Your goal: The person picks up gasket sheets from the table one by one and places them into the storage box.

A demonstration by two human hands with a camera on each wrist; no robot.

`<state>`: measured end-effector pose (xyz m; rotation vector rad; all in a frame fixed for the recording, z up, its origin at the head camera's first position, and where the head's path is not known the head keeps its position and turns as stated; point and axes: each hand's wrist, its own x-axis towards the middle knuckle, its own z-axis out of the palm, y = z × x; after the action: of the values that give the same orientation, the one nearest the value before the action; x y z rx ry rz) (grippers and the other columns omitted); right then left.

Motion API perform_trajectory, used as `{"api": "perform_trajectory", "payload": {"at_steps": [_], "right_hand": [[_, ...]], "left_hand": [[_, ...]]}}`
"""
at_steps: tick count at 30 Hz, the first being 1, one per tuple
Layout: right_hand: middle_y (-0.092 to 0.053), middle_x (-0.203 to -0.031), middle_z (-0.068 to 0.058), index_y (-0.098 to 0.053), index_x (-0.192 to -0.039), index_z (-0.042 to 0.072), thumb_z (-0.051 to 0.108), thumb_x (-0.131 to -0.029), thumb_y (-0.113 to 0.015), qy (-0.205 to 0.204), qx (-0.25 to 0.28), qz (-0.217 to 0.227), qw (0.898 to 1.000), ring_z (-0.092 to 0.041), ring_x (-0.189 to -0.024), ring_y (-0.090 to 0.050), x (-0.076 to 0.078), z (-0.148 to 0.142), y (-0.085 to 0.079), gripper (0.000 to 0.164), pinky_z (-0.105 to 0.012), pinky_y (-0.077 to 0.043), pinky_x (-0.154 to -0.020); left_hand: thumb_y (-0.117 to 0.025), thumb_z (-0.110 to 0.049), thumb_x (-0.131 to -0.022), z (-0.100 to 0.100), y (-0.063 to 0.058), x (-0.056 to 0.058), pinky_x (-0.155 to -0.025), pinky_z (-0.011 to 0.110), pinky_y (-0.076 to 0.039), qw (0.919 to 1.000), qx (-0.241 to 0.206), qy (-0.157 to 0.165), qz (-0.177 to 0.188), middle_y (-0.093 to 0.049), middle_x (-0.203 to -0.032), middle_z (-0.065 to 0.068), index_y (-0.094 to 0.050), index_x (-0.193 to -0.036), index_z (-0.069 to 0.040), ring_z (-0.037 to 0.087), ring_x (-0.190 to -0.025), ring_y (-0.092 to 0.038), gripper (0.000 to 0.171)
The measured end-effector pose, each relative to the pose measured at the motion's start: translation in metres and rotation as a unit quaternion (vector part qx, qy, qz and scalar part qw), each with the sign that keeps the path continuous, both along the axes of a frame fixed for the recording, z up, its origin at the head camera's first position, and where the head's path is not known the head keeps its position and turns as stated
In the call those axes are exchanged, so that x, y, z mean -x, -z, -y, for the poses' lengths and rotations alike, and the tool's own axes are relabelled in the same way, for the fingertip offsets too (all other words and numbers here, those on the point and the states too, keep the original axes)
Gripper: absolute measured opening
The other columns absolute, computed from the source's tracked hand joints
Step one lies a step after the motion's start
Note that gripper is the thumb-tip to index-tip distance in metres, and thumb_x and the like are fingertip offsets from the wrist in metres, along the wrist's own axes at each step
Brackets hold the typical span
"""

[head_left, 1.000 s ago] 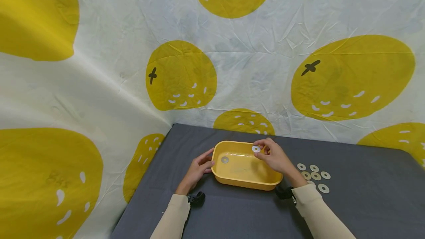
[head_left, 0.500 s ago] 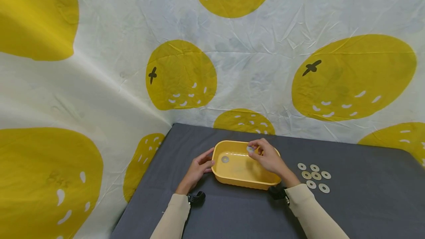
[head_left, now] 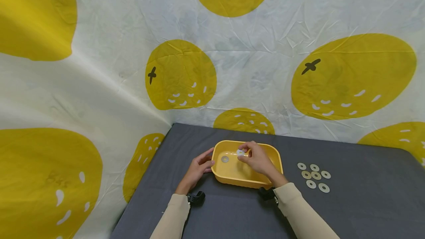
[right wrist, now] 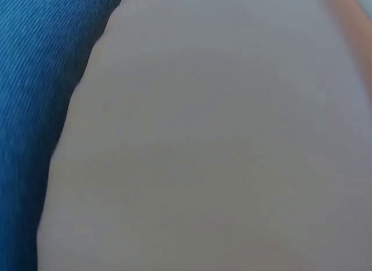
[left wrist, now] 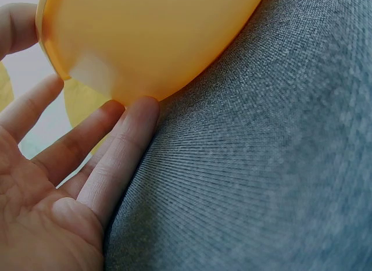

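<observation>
A yellow plastic tray [head_left: 244, 182] stands on the dark cloth. My left hand [head_left: 195, 172] holds its left end, thumb over the rim and fingers along the outer wall. In the left wrist view, fingertips [left wrist: 143, 108] touch the rounded wall close to the cloth. Over the inside of the tray, my right hand [head_left: 258, 158] pinches a flat, pale washer [head_left: 240, 152] between thumb and fingers. Another washer [head_left: 225, 159] lies on the tray floor at the left. A blurred pale surface fills most of the right wrist view, hiding the fingers.
Several washers [head_left: 316, 175] lie flat in a loose group on the cloth right of the tray. The dark cloth [head_left: 365, 194] covers the table. A white curtain [head_left: 249, 65] with yellow fruit shapes hangs behind and to the left.
My right hand has moved left with the washer, from the tray's far right rim to over its middle. My left hand and the tray have stayed nearly in place.
</observation>
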<state>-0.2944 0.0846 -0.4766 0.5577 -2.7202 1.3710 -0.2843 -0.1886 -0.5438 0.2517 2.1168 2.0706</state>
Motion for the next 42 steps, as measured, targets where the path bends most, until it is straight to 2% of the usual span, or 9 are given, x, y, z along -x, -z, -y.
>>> {"api": "perform_trajectory", "payload": {"at_steps": [10, 17, 23, 32, 42], "right_hand": [[-0.058, -0.098, -0.011, -0.071, -0.111, 0.005, 0.011, -0.09, -0.078, 0.004, 0.01, 0.009, 1.0, -0.018, -0.075, -0.047, 0.008, 0.02, 0.01, 0.023, -0.027, -0.042, -0.068], [-0.058, -0.096, -0.01, -0.071, -0.108, 0.005, 0.01, -0.088, -0.08, 0.026, -0.006, 0.022, 0.999, -0.018, -0.075, -0.047, 0.013, 0.03, 0.015, 0.023, -0.029, -0.042, -0.07], [-0.059, -0.097, -0.01, -0.072, -0.107, 0.007, 0.013, -0.086, -0.082, 0.044, -0.031, 0.024, 0.998, -0.019, -0.077, -0.049, 0.016, 0.035, 0.018, 0.024, -0.031, -0.042, -0.07], [-0.061, -0.093, -0.007, -0.073, -0.104, 0.009, 0.013, -0.083, -0.084, 0.056, -0.054, 0.02, 0.997, -0.019, -0.08, -0.052, 0.021, 0.038, 0.025, 0.024, -0.032, -0.044, -0.073], [-0.06, -0.092, -0.006, -0.072, -0.105, 0.011, 0.012, -0.085, -0.083, 0.059, -0.072, 0.037, 0.995, -0.02, -0.081, -0.053, 0.021, 0.037, 0.027, 0.023, -0.033, -0.044, -0.073]], "left_hand": [[-0.068, -0.026, -0.1, 0.001, 0.002, 0.001, -0.092, 0.034, -0.061, 0.9999, 0.0, 0.011, -0.008, -0.059, -0.142, 0.021, -0.046, -0.156, -0.024, 0.034, -0.122, -0.065, 0.06], [-0.069, -0.028, -0.099, 0.0, 0.002, 0.0, -0.092, 0.034, -0.061, 0.9999, -0.002, 0.013, -0.006, -0.06, -0.141, 0.019, -0.046, -0.156, -0.025, 0.029, -0.121, -0.066, 0.061], [-0.068, -0.025, -0.1, 0.0, 0.002, 0.001, -0.09, 0.033, -0.061, 0.9999, -0.005, 0.012, -0.01, -0.058, -0.143, 0.022, -0.045, -0.157, -0.022, 0.034, -0.122, -0.065, 0.061], [-0.07, -0.026, -0.098, 0.001, 0.001, 0.001, -0.091, 0.035, -0.061, 0.9999, -0.005, 0.011, -0.002, -0.059, -0.143, 0.02, -0.047, -0.155, -0.027, 0.035, -0.124, -0.064, 0.061], [-0.067, -0.021, -0.1, 0.001, 0.002, 0.002, -0.09, 0.032, -0.061, 0.9999, -0.004, 0.011, -0.005, -0.058, -0.144, 0.022, -0.046, -0.156, -0.024, 0.032, -0.12, -0.066, 0.06]]}}
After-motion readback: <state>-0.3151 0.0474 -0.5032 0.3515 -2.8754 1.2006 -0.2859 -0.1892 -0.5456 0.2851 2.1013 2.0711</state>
